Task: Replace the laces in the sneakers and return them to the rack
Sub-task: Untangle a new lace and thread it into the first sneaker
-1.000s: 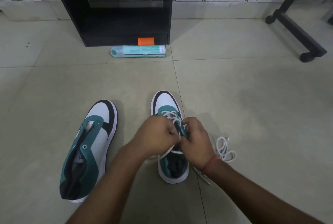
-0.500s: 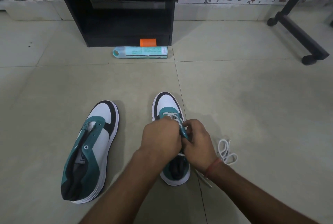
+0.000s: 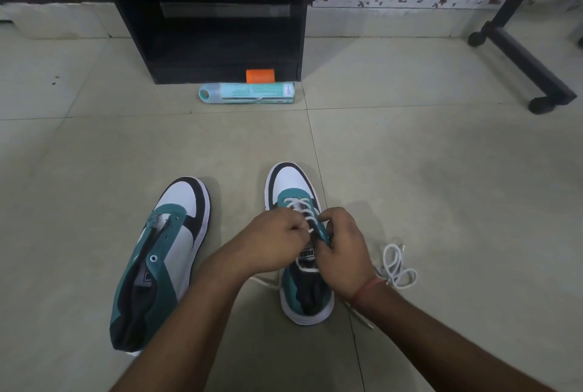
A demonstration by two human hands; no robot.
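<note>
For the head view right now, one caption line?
Both hands thread a white lace through the right sneaker; the left sneaker lies unlaced.

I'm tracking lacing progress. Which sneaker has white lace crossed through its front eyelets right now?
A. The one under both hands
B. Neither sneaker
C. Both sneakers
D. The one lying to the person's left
A: the sneaker under both hands shows white lace crossed at its front, while the left sneaker has bare eyelets.
</note>
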